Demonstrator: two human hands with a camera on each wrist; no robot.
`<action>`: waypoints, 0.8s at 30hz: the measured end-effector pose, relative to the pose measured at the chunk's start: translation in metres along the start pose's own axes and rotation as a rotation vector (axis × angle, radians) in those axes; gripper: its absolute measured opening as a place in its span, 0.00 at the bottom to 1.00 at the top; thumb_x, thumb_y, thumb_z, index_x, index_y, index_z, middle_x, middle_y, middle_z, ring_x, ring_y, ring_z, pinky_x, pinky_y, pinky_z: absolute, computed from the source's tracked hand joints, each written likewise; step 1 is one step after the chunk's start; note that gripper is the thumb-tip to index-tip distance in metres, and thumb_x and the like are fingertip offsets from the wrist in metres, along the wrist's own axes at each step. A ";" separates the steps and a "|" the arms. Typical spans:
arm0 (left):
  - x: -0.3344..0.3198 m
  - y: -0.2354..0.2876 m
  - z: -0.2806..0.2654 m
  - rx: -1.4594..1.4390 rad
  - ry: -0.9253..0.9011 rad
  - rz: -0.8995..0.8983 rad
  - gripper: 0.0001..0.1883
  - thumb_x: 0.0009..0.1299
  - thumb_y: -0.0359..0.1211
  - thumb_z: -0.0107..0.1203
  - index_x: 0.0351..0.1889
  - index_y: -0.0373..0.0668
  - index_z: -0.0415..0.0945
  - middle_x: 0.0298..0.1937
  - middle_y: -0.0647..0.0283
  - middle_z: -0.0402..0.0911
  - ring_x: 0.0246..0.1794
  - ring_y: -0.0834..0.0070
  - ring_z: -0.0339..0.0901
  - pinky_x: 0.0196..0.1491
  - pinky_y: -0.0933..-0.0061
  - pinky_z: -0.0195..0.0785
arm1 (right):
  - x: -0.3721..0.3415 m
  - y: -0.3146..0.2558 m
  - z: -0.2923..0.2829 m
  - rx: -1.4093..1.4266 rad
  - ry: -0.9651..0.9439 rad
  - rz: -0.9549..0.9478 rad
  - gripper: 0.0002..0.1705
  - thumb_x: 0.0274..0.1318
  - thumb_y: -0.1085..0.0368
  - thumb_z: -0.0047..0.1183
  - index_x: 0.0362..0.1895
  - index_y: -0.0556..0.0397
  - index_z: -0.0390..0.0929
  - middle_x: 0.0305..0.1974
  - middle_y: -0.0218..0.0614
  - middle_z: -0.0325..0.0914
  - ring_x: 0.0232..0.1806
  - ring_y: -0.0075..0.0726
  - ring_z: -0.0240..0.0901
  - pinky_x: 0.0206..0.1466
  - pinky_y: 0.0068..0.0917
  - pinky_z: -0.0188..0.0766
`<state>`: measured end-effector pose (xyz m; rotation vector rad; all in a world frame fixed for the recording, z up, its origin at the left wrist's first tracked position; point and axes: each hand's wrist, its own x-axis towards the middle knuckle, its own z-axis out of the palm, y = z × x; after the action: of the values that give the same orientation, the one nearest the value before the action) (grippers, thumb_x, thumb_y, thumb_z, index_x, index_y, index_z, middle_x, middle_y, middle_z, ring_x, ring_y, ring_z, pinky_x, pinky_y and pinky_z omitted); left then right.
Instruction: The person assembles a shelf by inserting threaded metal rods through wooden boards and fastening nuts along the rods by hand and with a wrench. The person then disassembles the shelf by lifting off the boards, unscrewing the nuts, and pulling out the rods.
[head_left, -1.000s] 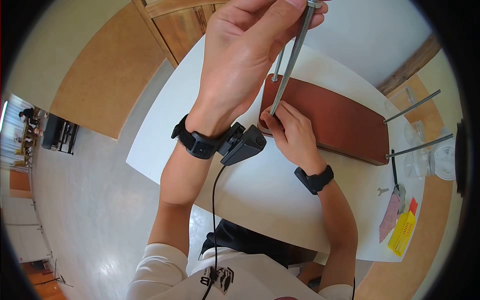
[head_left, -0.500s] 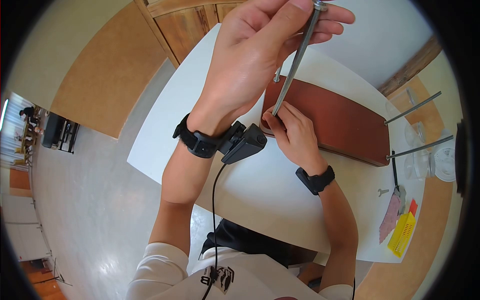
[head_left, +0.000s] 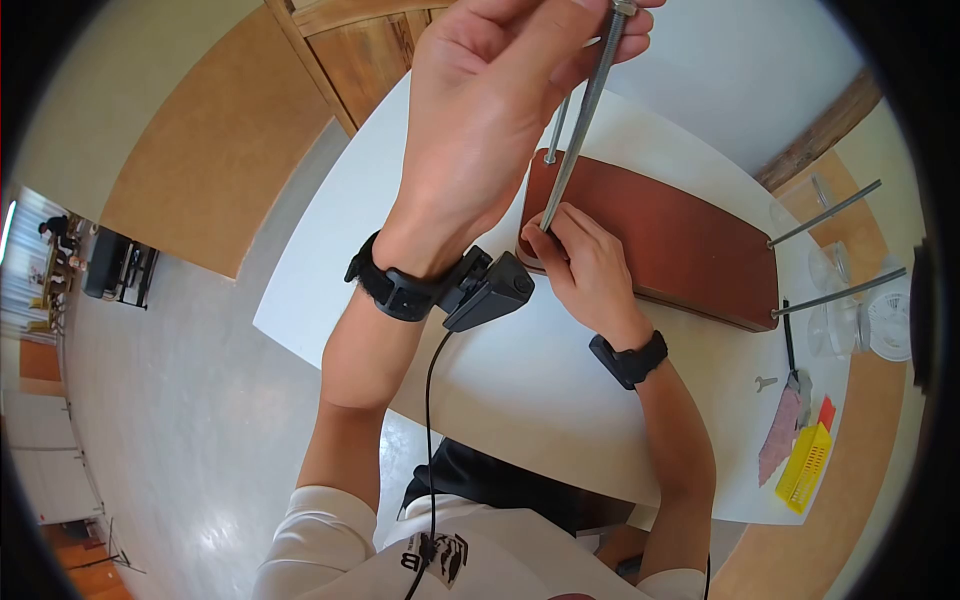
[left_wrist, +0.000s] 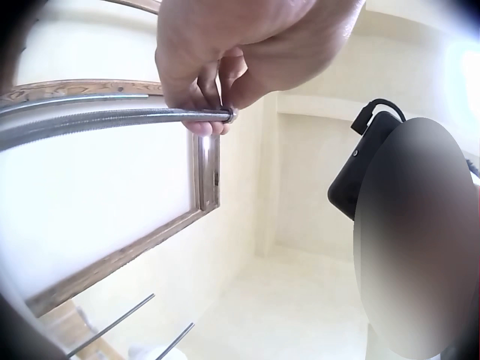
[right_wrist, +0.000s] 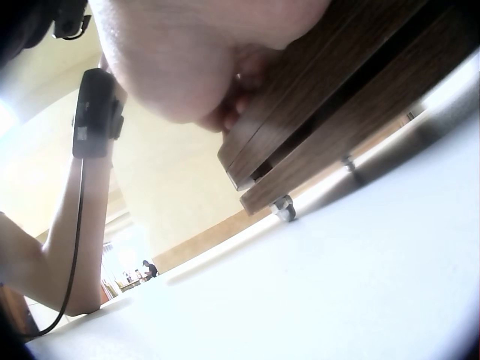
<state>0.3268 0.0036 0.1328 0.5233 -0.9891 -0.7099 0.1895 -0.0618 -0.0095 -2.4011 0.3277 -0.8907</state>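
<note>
A brown wooden board (head_left: 690, 235) lies raised on the white table, with a threaded rod standing at each corner. My left hand (head_left: 475, 140) is up high at the near-left threaded rod (head_left: 585, 115), thumb and fingers pinching the hex nut (head_left: 624, 8) at its top end. In the left wrist view those fingertips (left_wrist: 202, 127) are right at the nut. Down at the board's corner, my right hand (head_left: 597, 270) holds the foot of the same rod between thumb and fingers; what lies under them is hidden. The right wrist view shows two stacked panels (right_wrist: 300, 142) above a nut (right_wrist: 283, 208).
Two rods (head_left: 825, 213) lean out at the board's right end, and another rod (head_left: 556, 130) stands behind my left hand. A wrench (head_left: 766, 383), a pink cloth (head_left: 778, 440) and a yellow basket (head_left: 803, 468) lie on the right. Clear plastic containers (head_left: 835, 325) stand beyond.
My left fingers spread out half a second ago and have now closed in again around the nut, the hand shifting slightly left with the rod top. My right hand stays at the rod's foot.
</note>
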 end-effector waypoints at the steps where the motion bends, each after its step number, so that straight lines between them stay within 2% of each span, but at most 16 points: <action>1: 0.001 -0.006 -0.003 0.000 0.000 0.000 0.18 0.79 0.31 0.58 0.64 0.35 0.76 0.58 0.56 0.84 0.57 0.74 0.81 0.64 0.69 0.76 | 0.000 0.000 0.000 -0.001 0.001 -0.008 0.10 0.70 0.63 0.55 0.36 0.56 0.76 0.29 0.37 0.75 0.30 0.47 0.75 0.33 0.40 0.72; 3: 0.003 -0.016 -0.007 0.008 -0.043 0.128 0.18 0.79 0.31 0.57 0.64 0.36 0.77 0.58 0.57 0.84 0.57 0.74 0.82 0.65 0.69 0.75 | 0.000 0.001 0.000 -0.004 -0.004 -0.007 0.10 0.70 0.63 0.56 0.36 0.56 0.76 0.29 0.37 0.75 0.30 0.47 0.75 0.33 0.40 0.72; 7: -0.002 -0.008 0.003 0.133 0.042 0.142 0.17 0.79 0.30 0.57 0.64 0.36 0.77 0.57 0.57 0.84 0.57 0.75 0.82 0.65 0.69 0.75 | 0.000 0.000 0.000 0.005 0.001 -0.006 0.10 0.70 0.63 0.55 0.35 0.56 0.76 0.29 0.37 0.74 0.30 0.47 0.75 0.33 0.41 0.72; 10: -0.007 0.002 0.014 0.270 0.123 0.061 0.17 0.80 0.32 0.56 0.64 0.36 0.77 0.59 0.57 0.84 0.58 0.75 0.81 0.65 0.70 0.75 | 0.001 0.000 0.000 0.020 0.005 -0.005 0.10 0.70 0.63 0.55 0.35 0.56 0.76 0.29 0.37 0.74 0.30 0.48 0.75 0.33 0.41 0.72; 12: -0.006 0.005 0.013 0.154 -0.022 -0.065 0.19 0.82 0.34 0.54 0.66 0.36 0.75 0.61 0.56 0.83 0.58 0.75 0.80 0.64 0.70 0.75 | 0.001 0.000 0.000 0.011 -0.001 -0.003 0.10 0.70 0.63 0.55 0.35 0.56 0.76 0.29 0.37 0.75 0.30 0.48 0.75 0.33 0.41 0.72; 15: -0.002 0.006 0.010 0.032 -0.044 -0.150 0.20 0.83 0.36 0.51 0.68 0.35 0.73 0.62 0.55 0.82 0.59 0.74 0.80 0.65 0.71 0.75 | 0.001 0.000 0.000 0.006 -0.011 0.001 0.10 0.69 0.64 0.55 0.35 0.56 0.76 0.29 0.37 0.75 0.30 0.48 0.75 0.33 0.41 0.72; 19: -0.002 0.011 0.011 0.065 -0.010 -0.180 0.21 0.83 0.36 0.51 0.68 0.34 0.73 0.62 0.54 0.83 0.58 0.73 0.81 0.64 0.71 0.75 | 0.001 0.000 0.002 0.027 0.028 -0.016 0.10 0.69 0.63 0.56 0.34 0.56 0.76 0.29 0.37 0.75 0.30 0.48 0.75 0.33 0.41 0.72; 22: -0.002 0.002 0.002 0.040 -0.049 -0.082 0.19 0.82 0.35 0.54 0.67 0.35 0.75 0.60 0.55 0.84 0.57 0.73 0.82 0.64 0.71 0.76 | 0.001 0.000 -0.001 0.015 -0.013 -0.001 0.10 0.69 0.63 0.56 0.35 0.56 0.76 0.29 0.37 0.75 0.30 0.48 0.75 0.33 0.41 0.72; 24: -0.003 -0.003 0.002 0.052 0.012 -0.009 0.18 0.80 0.33 0.57 0.64 0.36 0.77 0.58 0.56 0.85 0.56 0.73 0.83 0.63 0.71 0.76 | 0.001 0.001 0.000 0.000 -0.003 -0.008 0.10 0.69 0.63 0.56 0.35 0.55 0.76 0.29 0.37 0.75 0.30 0.48 0.75 0.33 0.41 0.72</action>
<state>0.3229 0.0034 0.1304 0.5775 -0.9969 -0.6898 0.1901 -0.0624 -0.0096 -2.4050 0.3165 -0.8902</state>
